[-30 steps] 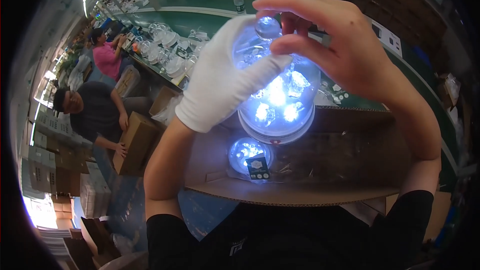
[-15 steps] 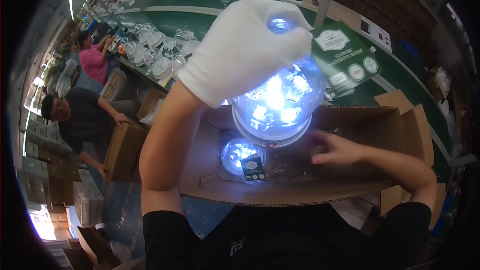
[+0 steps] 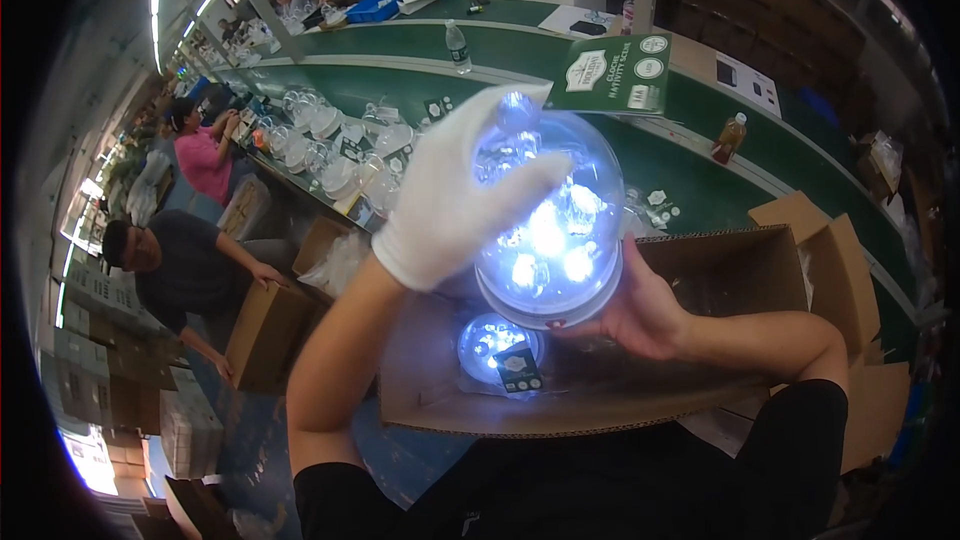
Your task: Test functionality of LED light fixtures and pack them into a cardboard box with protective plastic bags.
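Observation:
A clear dome lamp point(image 3: 550, 230) with bright white lights inside hangs above an open cardboard box point(image 3: 650, 405). My left hand point(image 3: 465, 180), in a white glove, grips the dome round its upper left side, near the top knob. Bare, my right hand point(image 3: 645, 305) cups the lower right of its base. From the dome's top a green printed tag point(image 3: 610, 77) sticks out to the right. Inside the box, at the left, a second lit dome point(image 3: 490, 340) stands in clear plastic, with a small dark green tag point(image 3: 519, 368) against it.
Many clear domes point(image 3: 320, 120) crowd the green conveyor point(image 3: 690, 160) at the far left. A water bottle point(image 3: 457, 48) and a bottle of brown drink point(image 3: 730, 137) stand on it. To my left a person in dark clothes point(image 3: 190, 265) holds a carton point(image 3: 265, 340).
The held dome has come slightly lower and left. My right hand has moved up from inside the box onto its base. The green tag has swung up beside the top.

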`<action>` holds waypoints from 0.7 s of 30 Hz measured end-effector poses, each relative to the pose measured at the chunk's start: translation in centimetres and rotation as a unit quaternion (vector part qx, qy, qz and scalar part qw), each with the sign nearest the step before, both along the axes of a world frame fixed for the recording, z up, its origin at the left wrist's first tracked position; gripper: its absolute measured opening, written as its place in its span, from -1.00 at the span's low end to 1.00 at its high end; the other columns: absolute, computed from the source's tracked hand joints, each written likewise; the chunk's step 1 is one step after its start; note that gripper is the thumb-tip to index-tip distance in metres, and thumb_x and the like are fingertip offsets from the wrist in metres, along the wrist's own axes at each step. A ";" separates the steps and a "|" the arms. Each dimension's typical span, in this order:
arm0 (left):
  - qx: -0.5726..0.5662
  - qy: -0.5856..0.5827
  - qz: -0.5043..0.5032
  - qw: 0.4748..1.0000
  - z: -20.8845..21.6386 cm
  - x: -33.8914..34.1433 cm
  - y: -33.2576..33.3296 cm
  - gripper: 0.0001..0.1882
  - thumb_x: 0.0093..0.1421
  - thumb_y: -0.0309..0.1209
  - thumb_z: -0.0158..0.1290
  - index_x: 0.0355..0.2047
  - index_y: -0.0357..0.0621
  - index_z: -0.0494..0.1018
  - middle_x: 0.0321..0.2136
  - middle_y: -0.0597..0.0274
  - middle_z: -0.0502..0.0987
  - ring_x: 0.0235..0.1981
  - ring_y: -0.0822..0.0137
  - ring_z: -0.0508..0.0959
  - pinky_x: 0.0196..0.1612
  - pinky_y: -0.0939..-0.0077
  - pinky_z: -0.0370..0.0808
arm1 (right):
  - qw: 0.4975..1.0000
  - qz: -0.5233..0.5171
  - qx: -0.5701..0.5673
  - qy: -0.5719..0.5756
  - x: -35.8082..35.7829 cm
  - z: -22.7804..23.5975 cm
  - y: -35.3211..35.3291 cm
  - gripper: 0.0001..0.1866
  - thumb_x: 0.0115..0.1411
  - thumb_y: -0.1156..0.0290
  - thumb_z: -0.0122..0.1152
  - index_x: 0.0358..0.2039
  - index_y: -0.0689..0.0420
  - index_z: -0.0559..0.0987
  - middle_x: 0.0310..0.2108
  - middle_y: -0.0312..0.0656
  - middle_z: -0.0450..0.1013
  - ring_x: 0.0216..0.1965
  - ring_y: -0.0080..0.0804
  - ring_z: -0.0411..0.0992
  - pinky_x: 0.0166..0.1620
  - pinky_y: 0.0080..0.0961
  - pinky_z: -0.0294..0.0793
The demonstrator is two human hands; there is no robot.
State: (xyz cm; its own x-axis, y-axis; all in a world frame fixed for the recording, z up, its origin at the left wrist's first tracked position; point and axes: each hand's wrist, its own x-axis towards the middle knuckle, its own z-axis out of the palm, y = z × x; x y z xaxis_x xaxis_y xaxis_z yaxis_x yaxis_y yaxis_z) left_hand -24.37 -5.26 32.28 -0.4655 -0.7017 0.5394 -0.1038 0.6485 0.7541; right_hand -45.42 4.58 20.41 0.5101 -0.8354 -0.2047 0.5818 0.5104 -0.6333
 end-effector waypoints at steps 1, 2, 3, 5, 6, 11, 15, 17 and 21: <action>-0.050 -0.009 0.005 0.999 -0.4 0.6 0.8 -0.34 0.20 -0.10 0.21 0.14 -0.40 0.43 0.03 -0.16 0.55 0.07 0.12 0.57 0.19 0.33 0.43 | 1.000 0.001 0.012 0.016 0.2 0.0 0.0 -0.11 0.40 -0.36 -0.53 0.50 0.02 -0.08 0.45 0.02 0.06 0.39 0.04 0.20 0.32 0.16 0.39; -0.069 0.030 0.014 0.997 -1.3 1.0 2.0 -0.35 0.21 -0.10 0.18 0.14 -0.40 0.44 0.05 -0.19 0.54 0.10 0.07 0.55 0.21 0.29 0.41 | 1.000 -0.015 0.012 0.021 0.3 0.0 0.2 -0.14 0.41 -0.35 -0.52 0.49 0.01 -0.04 0.42 0.01 0.11 0.38 0.02 0.22 0.28 0.11 0.46; -0.084 0.069 0.024 0.994 -2.7 1.2 2.5 -0.36 0.22 -0.10 0.15 0.13 -0.40 0.44 0.06 -0.22 0.53 0.14 0.01 0.54 0.24 0.24 0.39 | 1.000 -0.016 0.009 0.019 0.4 0.1 0.1 -0.14 0.41 -0.35 -0.52 0.49 0.01 -0.04 0.42 0.01 0.11 0.38 0.02 0.22 0.28 0.11 0.46; -0.168 0.127 0.024 0.977 -5.2 1.8 2.6 -0.35 0.34 -0.05 0.02 0.20 -0.37 0.36 0.15 -0.28 0.46 0.20 -0.08 0.49 0.28 0.09 0.36 | 0.998 -0.052 0.016 0.038 0.4 0.6 0.1 -0.20 0.46 -0.27 -0.60 0.48 0.04 0.00 0.43 0.02 0.11 0.38 0.06 0.22 0.28 0.20 0.42; -0.155 0.156 0.030 0.975 -6.2 2.0 3.1 -0.34 0.37 -0.04 -0.02 0.24 -0.37 0.31 0.18 -0.29 0.43 0.20 -0.07 0.49 0.28 0.06 0.36 | 0.998 -0.050 0.017 0.039 0.4 1.1 0.4 -0.20 0.46 -0.27 -0.60 0.48 0.04 0.00 0.43 0.02 0.11 0.38 0.06 0.22 0.28 0.20 0.42; -0.085 0.085 0.152 0.981 -9.3 1.6 5.7 0.06 0.25 0.17 0.12 0.41 -0.41 -0.03 0.31 -0.37 0.20 0.29 -0.19 0.33 0.33 -0.05 0.28 | 0.995 -0.057 0.039 0.071 0.1 1.8 1.1 -0.18 0.45 -0.29 -0.57 0.46 0.08 0.04 0.35 0.03 0.24 0.24 -0.03 0.41 0.13 0.03 0.62; -0.433 -0.015 0.137 0.891 -6.2 3.1 6.4 -0.24 0.04 -0.07 0.31 0.11 -0.39 0.42 0.08 -0.29 0.45 0.04 -0.20 0.53 0.07 -0.05 0.46 | 0.991 -0.098 0.031 0.080 -1.4 1.9 1.2 -0.22 0.48 -0.23 -0.55 0.45 0.10 0.05 0.32 0.03 0.27 0.21 -0.03 0.44 0.10 0.03 0.64; -0.603 -0.080 0.101 0.787 -2.0 1.7 7.0 -0.53 0.02 -0.28 0.25 -0.08 -0.25 0.53 -0.08 -0.06 0.53 -0.08 -0.06 0.59 -0.11 0.17 0.51 | 0.989 -0.113 0.026 0.096 -2.4 2.2 1.2 -0.29 0.52 -0.16 -0.50 0.43 0.11 0.09 0.32 0.03 0.28 0.20 -0.04 0.45 0.10 0.00 0.64; -0.621 -0.212 0.139 0.742 2.6 -4.0 6.5 -0.76 0.04 -0.29 0.16 -0.30 -0.13 0.55 -0.23 0.16 0.54 -0.11 0.18 0.59 -0.08 0.34 0.49 | 0.977 -0.156 0.047 0.139 -2.1 3.2 1.8 -0.28 0.50 -0.20 -0.48 0.41 0.07 0.16 0.32 -0.05 0.30 0.28 -0.12 0.37 0.23 0.03 0.52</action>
